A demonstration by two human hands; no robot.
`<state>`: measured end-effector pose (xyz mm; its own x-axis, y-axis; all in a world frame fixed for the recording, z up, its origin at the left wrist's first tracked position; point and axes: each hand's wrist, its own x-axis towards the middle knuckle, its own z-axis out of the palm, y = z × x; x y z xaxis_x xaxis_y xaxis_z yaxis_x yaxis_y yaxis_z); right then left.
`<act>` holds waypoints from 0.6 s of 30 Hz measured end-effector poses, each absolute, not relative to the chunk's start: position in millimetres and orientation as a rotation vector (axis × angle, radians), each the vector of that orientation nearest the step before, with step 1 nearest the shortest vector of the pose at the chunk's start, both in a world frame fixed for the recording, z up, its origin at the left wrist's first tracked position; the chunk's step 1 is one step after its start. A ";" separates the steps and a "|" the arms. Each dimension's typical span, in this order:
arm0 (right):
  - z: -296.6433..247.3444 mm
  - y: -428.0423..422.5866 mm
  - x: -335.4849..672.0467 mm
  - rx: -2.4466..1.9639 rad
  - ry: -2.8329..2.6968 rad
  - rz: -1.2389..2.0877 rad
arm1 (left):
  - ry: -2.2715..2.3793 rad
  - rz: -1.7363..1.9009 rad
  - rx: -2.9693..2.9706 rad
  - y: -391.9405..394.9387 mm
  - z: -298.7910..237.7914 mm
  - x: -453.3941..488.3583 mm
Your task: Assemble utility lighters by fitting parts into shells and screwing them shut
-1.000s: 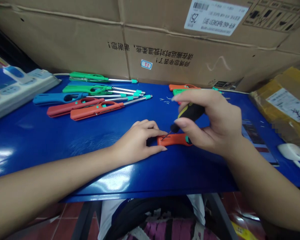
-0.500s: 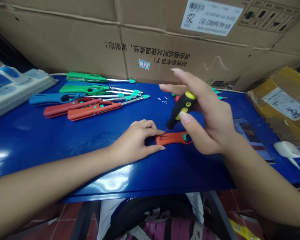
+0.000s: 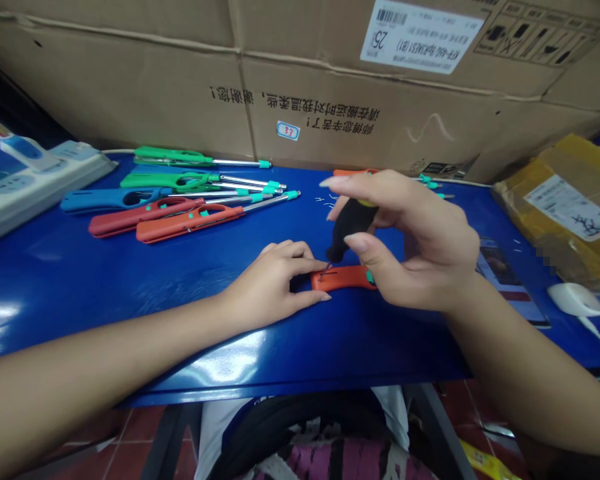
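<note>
An orange lighter (image 3: 347, 277) of the long-nozzle kind lies flat on the blue table, its right part hidden behind my right hand. My left hand (image 3: 280, 280) pinches its left end between thumb and fingers. My right hand (image 3: 420, 247) is closed around the handle of a black and yellow screwdriver (image 3: 349, 227). The screwdriver leans to the right, and its tip touches the lighter near the left end. To the left lie several long lighters: a green lighter (image 3: 173, 156), a blue lighter (image 3: 113, 200), a red lighter (image 3: 145, 217) and another orange lighter (image 3: 190, 223), all with metal nozzles.
A large cardboard box (image 3: 180, 80) stands along the back of the blue table (image 3: 80, 287). On the left is a white power strip (image 3: 35, 180). At right are a taped parcel (image 3: 565, 207) and a white corded device (image 3: 575, 299). Small loose pieces (image 3: 325, 200) lie behind my hands.
My right hand's fingers have closed further around the screwdriver handle, which has turned and now shows less yellow. My left hand and the lighter stay in place.
</note>
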<state>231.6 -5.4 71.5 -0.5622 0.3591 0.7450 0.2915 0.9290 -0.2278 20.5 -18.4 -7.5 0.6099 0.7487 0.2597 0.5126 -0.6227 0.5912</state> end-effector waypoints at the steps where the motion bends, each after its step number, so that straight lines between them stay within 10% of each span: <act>1: 71.0 -4.5 230.9 -0.458 -2.186 0.050 | 0.997 0.679 2.374 -18.4 -8.0 20.3; 18: 65.8 -3.7 232.0 -0.526 -2.145 -0.143 | 1.023 0.666 2.374 -19.4 -7.2 21.4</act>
<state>232.0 -3.7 65.8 -0.5088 0.3167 0.8005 0.4204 0.9029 -0.0899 21.4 -19.4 -7.2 0.6047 0.7577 0.2453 0.5305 -0.6129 0.5856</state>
